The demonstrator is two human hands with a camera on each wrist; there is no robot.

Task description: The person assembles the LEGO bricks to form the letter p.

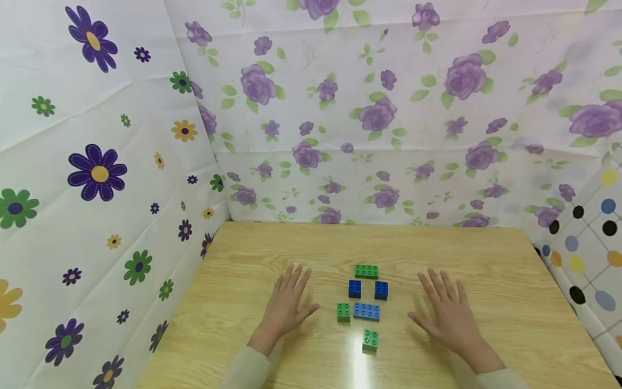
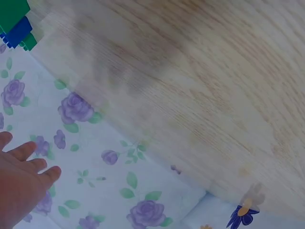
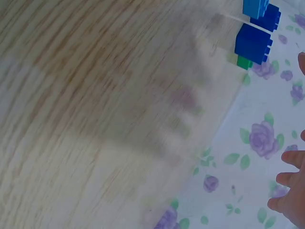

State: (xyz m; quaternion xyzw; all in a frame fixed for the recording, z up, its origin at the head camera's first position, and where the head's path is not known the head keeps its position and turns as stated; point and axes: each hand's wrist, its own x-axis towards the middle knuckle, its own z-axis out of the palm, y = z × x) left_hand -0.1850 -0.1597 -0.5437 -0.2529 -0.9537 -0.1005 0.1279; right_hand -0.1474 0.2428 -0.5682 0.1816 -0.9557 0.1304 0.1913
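Several toy building bricks lie apart on the table between the two hands. Farthest back is a long green brick (image 1: 366, 271). In front of it sit two dark blue square bricks, one left (image 1: 355, 289) and one right (image 1: 381, 290). A light blue long brick (image 1: 366, 311) lies nearer, with a small green brick (image 1: 343, 312) just left of it. Nearest the person is another small green brick (image 1: 370, 340). My left hand (image 1: 285, 305), fingers spread and holding nothing, is left of the bricks. On their right, my right hand (image 1: 449, 316) is likewise spread, with nothing in it.
The wooden table (image 1: 252, 248) reaches back to a cloth with purple roses (image 1: 379, 114). A white cloth with purple and green daisies (image 1: 99, 173) hangs along the left side. On the right edge stands a dotted cloth (image 1: 593, 259).
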